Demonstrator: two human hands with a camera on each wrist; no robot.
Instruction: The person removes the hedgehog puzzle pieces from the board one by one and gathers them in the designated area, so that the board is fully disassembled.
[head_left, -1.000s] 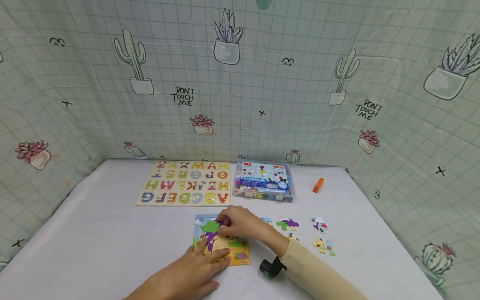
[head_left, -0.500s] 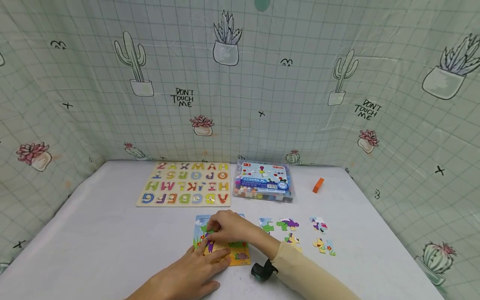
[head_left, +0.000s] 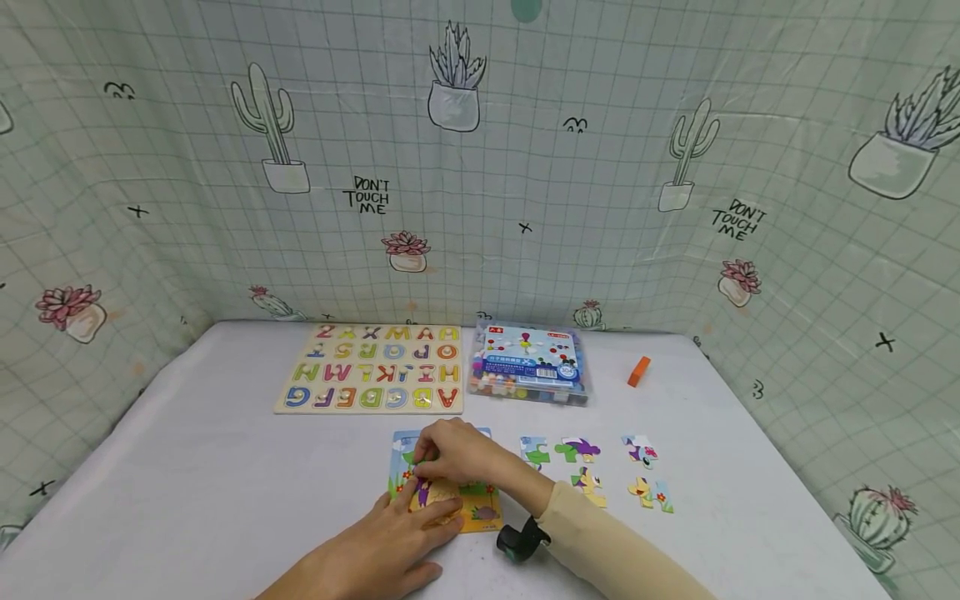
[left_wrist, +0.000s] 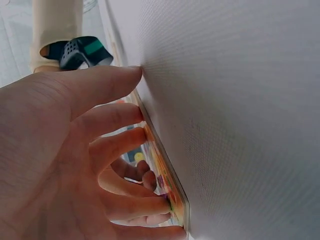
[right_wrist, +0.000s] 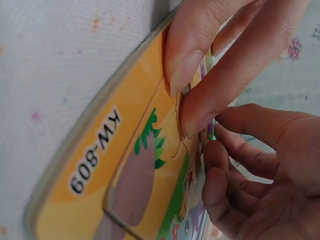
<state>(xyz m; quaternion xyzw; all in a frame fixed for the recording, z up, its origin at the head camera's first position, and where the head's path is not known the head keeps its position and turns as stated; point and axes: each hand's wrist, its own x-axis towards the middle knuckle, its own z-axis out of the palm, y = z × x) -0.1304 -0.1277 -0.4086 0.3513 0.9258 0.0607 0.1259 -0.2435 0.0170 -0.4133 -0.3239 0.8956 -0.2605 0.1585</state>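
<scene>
A small dinosaur jigsaw board (head_left: 480,521), yellow and blue with the print KW-809 in the right wrist view, lies at the table's front middle. My left hand (head_left: 386,533) rests on its near left part, fingers extended and spread, fingertips pressing the picture. Over the board's upper left my right hand (head_left: 459,454) has its thumb and fingers together. Low against the board in the right wrist view, my right hand (right_wrist: 250,170) pinches a mostly hidden jigsaw piece with green and purple (right_wrist: 210,131). My left fingers touch the board's face beside it.
Right of the board lie several loose jigsaw pieces (head_left: 579,450), including a yellow one with flowers (head_left: 651,493). A wooden alphabet board (head_left: 367,369) and a clear box of coloured parts (head_left: 528,362) stand behind. An orange block (head_left: 639,372) lies at back right. Patterned cloth (head_left: 495,167) encloses the table.
My right hand has shifted left across the board, from its upper middle to its upper left, and then stays almost in place. My left hand has kept its position.
</scene>
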